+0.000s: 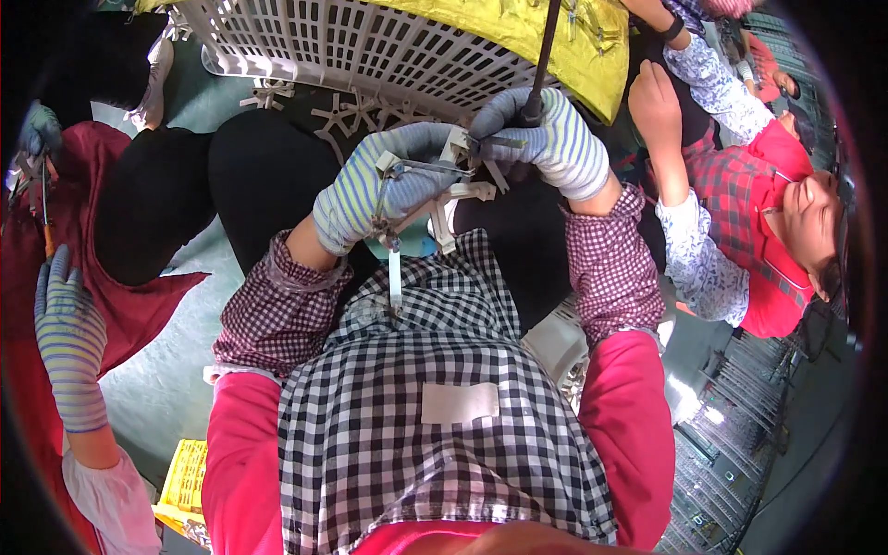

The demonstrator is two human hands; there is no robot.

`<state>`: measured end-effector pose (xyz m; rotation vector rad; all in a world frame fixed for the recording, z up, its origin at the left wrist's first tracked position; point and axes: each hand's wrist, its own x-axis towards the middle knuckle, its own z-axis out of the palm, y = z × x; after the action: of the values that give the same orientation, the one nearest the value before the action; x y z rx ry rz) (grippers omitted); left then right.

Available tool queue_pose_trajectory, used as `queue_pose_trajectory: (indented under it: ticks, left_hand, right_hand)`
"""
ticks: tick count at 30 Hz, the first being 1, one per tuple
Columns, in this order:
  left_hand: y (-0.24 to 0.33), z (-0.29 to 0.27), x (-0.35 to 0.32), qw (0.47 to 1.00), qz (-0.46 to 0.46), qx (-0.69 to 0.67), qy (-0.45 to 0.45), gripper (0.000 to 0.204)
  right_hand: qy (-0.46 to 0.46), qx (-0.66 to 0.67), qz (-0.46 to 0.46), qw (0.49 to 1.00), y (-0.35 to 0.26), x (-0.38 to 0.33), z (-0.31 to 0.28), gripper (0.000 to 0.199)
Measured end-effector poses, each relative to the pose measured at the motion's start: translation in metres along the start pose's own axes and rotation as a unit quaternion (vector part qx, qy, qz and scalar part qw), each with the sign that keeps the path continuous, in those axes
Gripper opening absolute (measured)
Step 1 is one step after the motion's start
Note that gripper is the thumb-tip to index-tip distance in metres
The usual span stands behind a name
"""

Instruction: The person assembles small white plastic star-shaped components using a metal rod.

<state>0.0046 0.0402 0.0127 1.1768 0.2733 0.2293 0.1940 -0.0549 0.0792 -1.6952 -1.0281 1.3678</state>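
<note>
Gloved left hand [370,190] clasped a white plastic part [435,180] while the right hand [546,134] gripped a dark tool [544,55]; steady bracing looked wise.

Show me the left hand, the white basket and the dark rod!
left hand [370,190], head view, on the back of the striped glove.
white basket [370,46], head view, on its slotted wall.
dark rod [546,46], head view, on the shaft above the right hand.

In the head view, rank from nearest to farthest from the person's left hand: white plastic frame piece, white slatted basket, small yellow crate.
From the left hand:
1. White plastic frame piece, held, just right of it.
2. White slatted basket, above, ahead of the knees.
3. Small yellow crate, far down at lower left.
</note>
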Motion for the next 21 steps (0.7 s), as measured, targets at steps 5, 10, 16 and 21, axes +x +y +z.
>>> queue_pose_trajectory:
  ticks: [5, 10, 16, 21]
  left_hand:
    - [-0.0038, -0.0029, -0.0007, 1.0, 0.0, -0.018, -0.014, 0.034]
    - [-0.0029, -0.0029, 0.001, 0.999, 0.001, 0.025, -0.027, 0.033]
    - [0.0022, -0.003, -0.0007, 0.999, 0.016, -0.018, -0.032, 0.035]
    - [0.0013, -0.0068, -0.0013, 0.998, -0.006, -0.037, -0.051, 0.035]
  right_hand:
    - [-0.022, -0.011, -0.021, 0.999, 0.007, 0.0021, -0.0031, 0.02]
    - [-0.049, 0.022, -0.019, 0.998, 0.0086, 0.0047, -0.0027, 0.02]
    - [-0.053, -0.018, -0.01, 0.998, 0.0076, 0.0081, -0.0028, 0.02]
    - [-0.064, 0.019, -0.005, 0.998, 0.0078, 0.0062, -0.0046, 0.019]
